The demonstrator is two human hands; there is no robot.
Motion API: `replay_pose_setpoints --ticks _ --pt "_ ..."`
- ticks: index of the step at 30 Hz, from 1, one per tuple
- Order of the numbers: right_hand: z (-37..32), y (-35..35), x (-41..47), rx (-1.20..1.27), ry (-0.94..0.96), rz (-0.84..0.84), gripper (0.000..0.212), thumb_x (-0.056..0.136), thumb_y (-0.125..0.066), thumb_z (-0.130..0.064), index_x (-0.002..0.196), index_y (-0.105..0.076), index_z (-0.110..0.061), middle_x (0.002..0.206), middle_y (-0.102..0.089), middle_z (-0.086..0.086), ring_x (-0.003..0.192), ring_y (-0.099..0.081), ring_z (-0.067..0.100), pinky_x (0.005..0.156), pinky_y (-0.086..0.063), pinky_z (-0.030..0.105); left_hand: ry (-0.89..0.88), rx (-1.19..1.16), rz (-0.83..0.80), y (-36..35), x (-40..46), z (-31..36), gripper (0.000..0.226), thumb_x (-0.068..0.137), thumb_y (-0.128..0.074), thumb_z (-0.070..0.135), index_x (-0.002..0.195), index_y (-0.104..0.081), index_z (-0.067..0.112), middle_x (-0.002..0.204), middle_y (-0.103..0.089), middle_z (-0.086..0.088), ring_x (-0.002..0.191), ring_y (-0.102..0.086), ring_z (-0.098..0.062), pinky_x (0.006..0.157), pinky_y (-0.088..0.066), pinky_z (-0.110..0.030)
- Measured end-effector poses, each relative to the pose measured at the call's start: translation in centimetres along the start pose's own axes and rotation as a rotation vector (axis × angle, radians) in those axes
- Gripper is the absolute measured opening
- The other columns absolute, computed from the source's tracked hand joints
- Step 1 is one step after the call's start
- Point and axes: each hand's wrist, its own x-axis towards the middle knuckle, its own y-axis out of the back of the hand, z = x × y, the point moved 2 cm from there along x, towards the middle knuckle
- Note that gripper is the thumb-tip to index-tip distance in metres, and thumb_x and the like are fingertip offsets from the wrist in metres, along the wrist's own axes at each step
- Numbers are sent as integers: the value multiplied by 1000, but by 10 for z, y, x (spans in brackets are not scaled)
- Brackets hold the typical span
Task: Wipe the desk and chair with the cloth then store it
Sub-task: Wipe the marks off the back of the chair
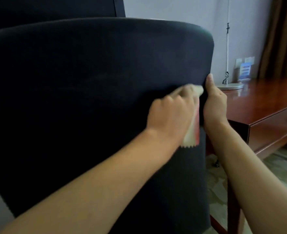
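Left hand (170, 114) presses one cloth (192, 130) on one chair (88, 81) back; right hand (214, 102) grips chair edge.

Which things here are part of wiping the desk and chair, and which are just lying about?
Part of the job:
cloth, held by the left hand
chair, its edge gripped by the right hand
desk

Just lying about:
lamp on the desk
sign behind it
curtain
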Motion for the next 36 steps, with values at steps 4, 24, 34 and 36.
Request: replay_pose_setpoints --ticks 4,24,34,36 --pt "0 7 5 -88 -68 -84 34 95 -58 -50 82 -75 -23 95 -74 -16 99 -66 3 95 -50 26 -209 -68 -286 -60 -67 64 24 62 -83 34 71 -70 16 43 -54 6 34 -54 -7 36 -22 -16" --pt "-11 29 15 -291 -194 -384 52 95 -47 -62 122 -68 -22 123 -69 -9 113 -64 14 100 -50 40 -572 147 -358 -92 -118 95 23 66 -83 29 82 -67 22 44 -36 8 36 -55 -11 36 -33 -20" --pt "-12 23 6 -203 -105 -310 34 100 -52 -43 84 -70 -20 71 -72 -17 68 -69 -2 61 -50 15 -371 389 44 -38 -26 40 21 92 -51 23 95 -71 17 57 -65 -1 54 -68 -17 42 -28 -23" --pt "-11 25 7 -179 -85 -312 36 102 -49 -41 82 -68 -18 62 -68 -18 58 -64 -5 53 -46 11 -341 264 65 -59 -57 59 27 84 -50 28 72 -73 22 41 -53 6 37 -57 -8 38 -30 -18"
